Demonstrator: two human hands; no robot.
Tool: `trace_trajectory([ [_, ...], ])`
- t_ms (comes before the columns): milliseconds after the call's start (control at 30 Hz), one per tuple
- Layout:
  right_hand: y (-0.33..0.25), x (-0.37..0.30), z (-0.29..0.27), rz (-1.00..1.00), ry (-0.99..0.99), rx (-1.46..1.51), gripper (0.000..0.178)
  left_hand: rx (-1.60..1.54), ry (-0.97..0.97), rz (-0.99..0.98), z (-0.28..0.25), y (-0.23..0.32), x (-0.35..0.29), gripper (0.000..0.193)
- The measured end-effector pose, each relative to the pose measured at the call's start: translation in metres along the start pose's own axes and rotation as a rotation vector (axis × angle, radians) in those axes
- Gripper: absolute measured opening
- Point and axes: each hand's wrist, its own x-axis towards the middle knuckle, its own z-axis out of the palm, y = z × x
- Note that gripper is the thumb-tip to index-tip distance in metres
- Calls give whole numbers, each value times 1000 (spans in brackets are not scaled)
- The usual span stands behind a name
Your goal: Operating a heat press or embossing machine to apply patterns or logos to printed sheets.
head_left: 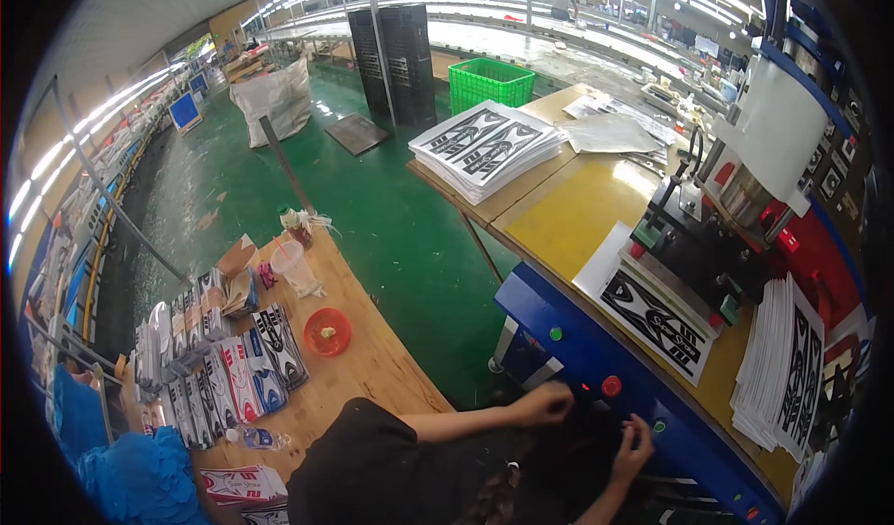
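My left hand [548,404] is curled and slightly blurred, close to the blue front panel [568,357] of a press machine; nothing shows in it. To its right, my right hand [635,447] has its fingers apart and holds nothing, near a green button [659,426]. A red button [611,386] sits on the panel between the hands, and another green button [556,334] is further left. On the yellow worktop, a white sheet [654,325] printed with a black pattern lies partly under the press head [684,278].
Stacks of printed sheets stand on the worktop's far left corner [486,149] and right side [780,367]. A wooden table [372,367] at left carries cut printed pieces [223,376], a red bowl [327,332] and a plastic cup [294,266]. Beyond stands a green crate [492,84].
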Motion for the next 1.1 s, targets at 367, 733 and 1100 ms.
trace_trajectory([
  [367,79,-73,98,462,-35,357,18,-328,-1071,-165,98,-93,-50,20],
  [733,82,-79,96,449,-130,347,7,-557,-1032,-308,86,-83,-40,16],
  [1100,82,-77,104,320,-56,312,8,-483,-813,-360,76,-90,-40,23],
])
